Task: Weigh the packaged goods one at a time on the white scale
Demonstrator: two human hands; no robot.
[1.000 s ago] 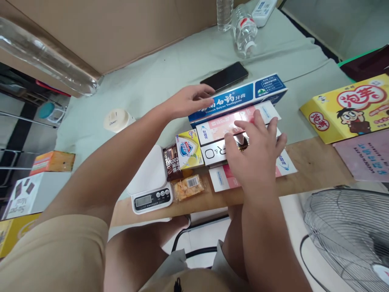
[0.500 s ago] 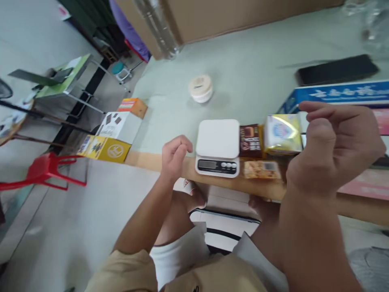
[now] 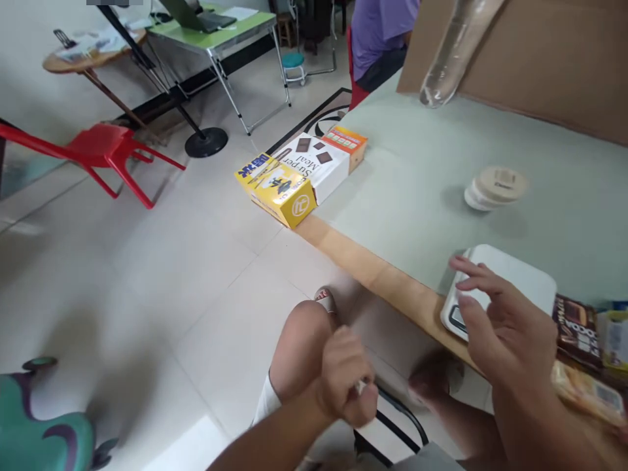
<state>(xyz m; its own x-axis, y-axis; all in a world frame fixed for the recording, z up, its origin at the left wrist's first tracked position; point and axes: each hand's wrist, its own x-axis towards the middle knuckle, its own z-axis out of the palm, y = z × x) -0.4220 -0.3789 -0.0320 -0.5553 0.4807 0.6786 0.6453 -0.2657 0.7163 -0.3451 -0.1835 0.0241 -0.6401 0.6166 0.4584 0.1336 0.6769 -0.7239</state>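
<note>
My left hand (image 3: pixel 347 378) is closed low above my knees, clear of the table edge. A small whitish bit shows between its fingers, too little to name. Over the front left part of the white kitchen scale (image 3: pixel 527 271) hovers my right hand (image 3: pixel 515 327), its fingers apart with nothing in them; it hides much of the scale's display. To the right of the scale lie a brown snack packet (image 3: pixel 577 330) and a clear-wrapped snack (image 3: pixel 586 392). Behind the scale stands a round white tub with a beige lid (image 3: pixel 498 186).
A yellow box (image 3: pixel 279 190), a white box (image 3: pixel 318 160) and an orange box (image 3: pixel 346 140) line the table's left edge. A cardboard panel (image 3: pixel 549 72) stands at the back beside a clear plastic tube (image 3: pixel 454 52). On the floor is a red chair (image 3: pixel 105 147); a person in purple (image 3: pixel 380 39) sits beyond.
My view has swung left, so the scale and packets now appear at the right. My left hand has dropped from beside the scale to above my knees. My right hand has come over the scale.
</note>
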